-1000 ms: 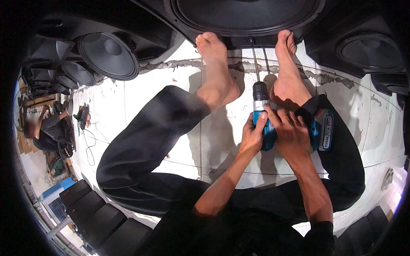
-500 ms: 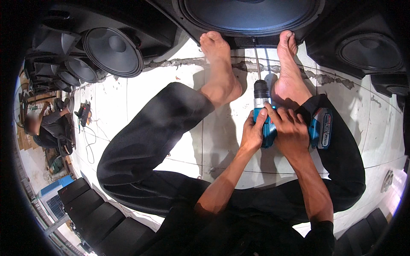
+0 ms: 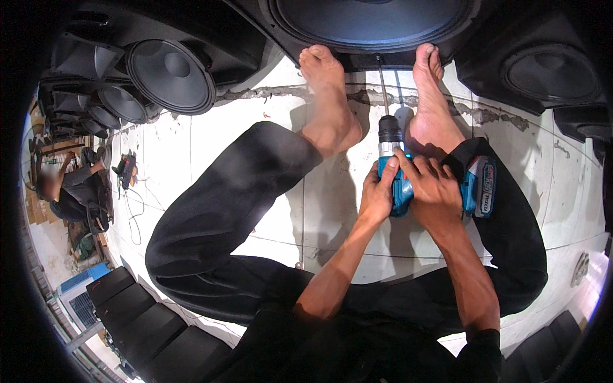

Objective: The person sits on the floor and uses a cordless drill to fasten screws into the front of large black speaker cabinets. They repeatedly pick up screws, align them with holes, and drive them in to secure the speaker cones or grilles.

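Note:
Between my bare feet, a teal and black cordless drill points away from me. Its long bit reaches the lower front edge of a large black speaker cabinet, where the tip meets a small dark spot, perhaps a screw. My right hand is wrapped round the drill's grip, index finger along the body; the battery pack sticks out to the right. On the left side of the drill body, my left hand presses with its thumb and curled fingers. The drill hides parts of both hands.
More black speakers line the left, and another speaker stands at the far right. Black boxes sit lower left beside a blue-white appliance. A person sits far left near a corded tool. The tiled floor has a rough crack.
The drill and both hands have shifted slightly forward, toward the speaker, and the battery pack has turned a little. The bit still meets the cabinet's lower edge.

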Tool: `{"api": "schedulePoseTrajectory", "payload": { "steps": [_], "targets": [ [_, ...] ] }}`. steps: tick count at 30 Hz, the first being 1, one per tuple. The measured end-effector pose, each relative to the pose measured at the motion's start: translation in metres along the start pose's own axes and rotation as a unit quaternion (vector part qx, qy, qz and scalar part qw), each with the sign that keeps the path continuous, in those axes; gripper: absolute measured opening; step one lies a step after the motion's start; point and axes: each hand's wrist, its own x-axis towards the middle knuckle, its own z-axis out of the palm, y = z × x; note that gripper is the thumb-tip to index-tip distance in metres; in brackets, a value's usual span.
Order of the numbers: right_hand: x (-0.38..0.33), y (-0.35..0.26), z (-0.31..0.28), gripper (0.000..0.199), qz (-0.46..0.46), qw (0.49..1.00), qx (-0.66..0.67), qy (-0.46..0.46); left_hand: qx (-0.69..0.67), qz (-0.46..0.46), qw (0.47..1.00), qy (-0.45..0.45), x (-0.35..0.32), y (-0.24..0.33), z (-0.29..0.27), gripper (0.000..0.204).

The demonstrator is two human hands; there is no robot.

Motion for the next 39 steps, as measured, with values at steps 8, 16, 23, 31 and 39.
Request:
{"api": "schedulePoseTrajectory", "payload": {
  "steps": [8, 16, 23, 31, 39],
  "targets": [
    [0.004, 0.0, -0.001, 0.069, 0.021, 0.998, 0.012, -0.055, 0.01, -0.003, 1.0, 0.002, 0.0, 0.008, 0.0, 0.059],
    [0.005, 0.002, 0.003, 0.07, 0.036, 0.996, 0.004, -0.083, -0.008, -0.01, 1.0, -0.003, 0.003, 0.01, 0.002, 0.059],
    [0.008, 0.002, 0.003, 0.083, 0.04, 0.993, -0.008, -0.109, 0.011, -0.004, 1.0, -0.001, 0.009, 0.004, -0.001, 0.063],
    [0.017, -0.001, -0.01, 0.077, 0.048, 0.991, -0.004, -0.126, 0.01, -0.009, 1.0, -0.004, 0.011, 0.009, 0.001, 0.069],
    [0.017, -0.002, -0.005, 0.081, 0.056, 0.99, 0.004, -0.129, 0.002, -0.002, 1.0, 0.003, 0.013, 0.007, 0.0, 0.071]
  ]
}}
